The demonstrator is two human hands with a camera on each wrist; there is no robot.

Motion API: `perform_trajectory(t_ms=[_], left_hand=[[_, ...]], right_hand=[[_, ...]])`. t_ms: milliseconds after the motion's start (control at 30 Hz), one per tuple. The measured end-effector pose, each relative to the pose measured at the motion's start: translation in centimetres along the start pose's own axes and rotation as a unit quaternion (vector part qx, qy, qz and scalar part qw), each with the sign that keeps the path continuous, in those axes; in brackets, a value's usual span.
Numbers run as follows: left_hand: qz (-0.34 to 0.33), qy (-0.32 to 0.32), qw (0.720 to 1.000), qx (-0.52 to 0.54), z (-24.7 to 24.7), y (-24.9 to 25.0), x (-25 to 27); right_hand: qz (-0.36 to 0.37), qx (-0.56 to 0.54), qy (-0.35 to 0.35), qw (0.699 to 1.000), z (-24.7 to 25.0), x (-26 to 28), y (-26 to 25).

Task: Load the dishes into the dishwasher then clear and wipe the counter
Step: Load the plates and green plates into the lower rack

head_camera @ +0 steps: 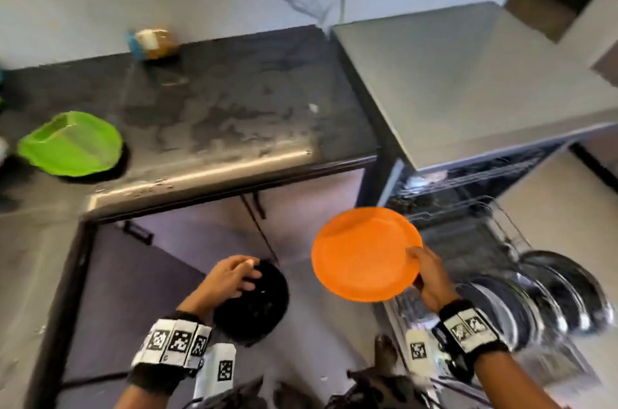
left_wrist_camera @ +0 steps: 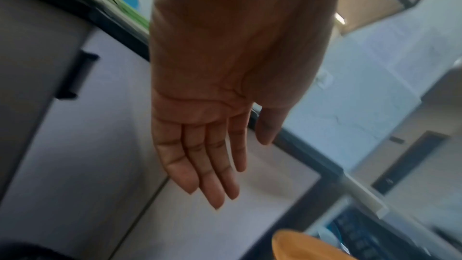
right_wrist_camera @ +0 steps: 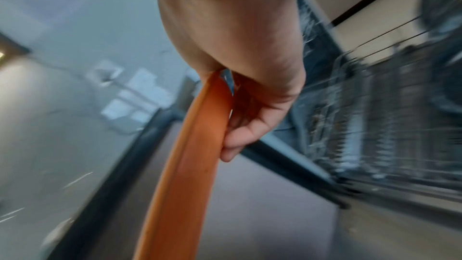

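Note:
My right hand (head_camera: 417, 266) pinches the rim of an orange plate (head_camera: 363, 254), thumb on top and fingers beneath, and holds it in the air just left of the open dishwasher's lower rack (head_camera: 481, 241). The right wrist view shows that orange plate (right_wrist_camera: 187, 165) edge-on in my right hand (right_wrist_camera: 240, 126). My left hand (head_camera: 239, 274) is open and holds nothing; in the left wrist view this left hand (left_wrist_camera: 202, 163) has straight fingers. A green plate (head_camera: 72, 144) lies on the dark counter (head_camera: 234, 114) at the far left.
Several steel plates (head_camera: 561, 288) stand upright in the lower rack. A black round object (head_camera: 257, 305) sits low under my left hand. A small jar (head_camera: 155, 42) stands against the back wall. The dishwasher's grey top (head_camera: 468, 80) adjoins the counter's right end.

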State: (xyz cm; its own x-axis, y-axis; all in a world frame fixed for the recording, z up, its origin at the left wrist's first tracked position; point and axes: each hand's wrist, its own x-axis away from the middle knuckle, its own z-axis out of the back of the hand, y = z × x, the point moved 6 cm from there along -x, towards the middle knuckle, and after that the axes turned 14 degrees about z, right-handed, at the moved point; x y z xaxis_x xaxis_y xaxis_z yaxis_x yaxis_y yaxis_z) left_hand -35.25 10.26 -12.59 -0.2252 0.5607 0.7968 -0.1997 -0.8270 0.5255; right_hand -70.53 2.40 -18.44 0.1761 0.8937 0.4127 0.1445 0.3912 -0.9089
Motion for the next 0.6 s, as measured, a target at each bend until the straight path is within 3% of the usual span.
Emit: perform_trajectory(t_ms=[100,267,367,467,600], left_hand=[[0.007,-0.065,0.994,-0.091,-8.0,3.1,-2.4],[0.014,-0.135,0.978,-0.159,-18.6,5.9,-5.6],[0.041,-0.151,0.970,-0.188,-22.2,5.1,-7.7],[0.066,-0.176,0.955,-0.230,-25.1,3.6,-9.0],[0.088,-0.188,0.929,-0.306,-27.8,2.2,-9.7]], right_hand=[[-0.086,0.025,0.130,0.987,10.4,-0.2,5.2],[-0.173,-0.008,0.261,0.950,19.5,1.2,13.4],[-0.246,-0.077,0.313,0.914,21.6,2.1,19.3],[-0.323,-0.160,0.302,0.882,22.3,2.9,23.8],[-0.323,-0.262,0.399,0.817,23.2,2.3,24.8]])
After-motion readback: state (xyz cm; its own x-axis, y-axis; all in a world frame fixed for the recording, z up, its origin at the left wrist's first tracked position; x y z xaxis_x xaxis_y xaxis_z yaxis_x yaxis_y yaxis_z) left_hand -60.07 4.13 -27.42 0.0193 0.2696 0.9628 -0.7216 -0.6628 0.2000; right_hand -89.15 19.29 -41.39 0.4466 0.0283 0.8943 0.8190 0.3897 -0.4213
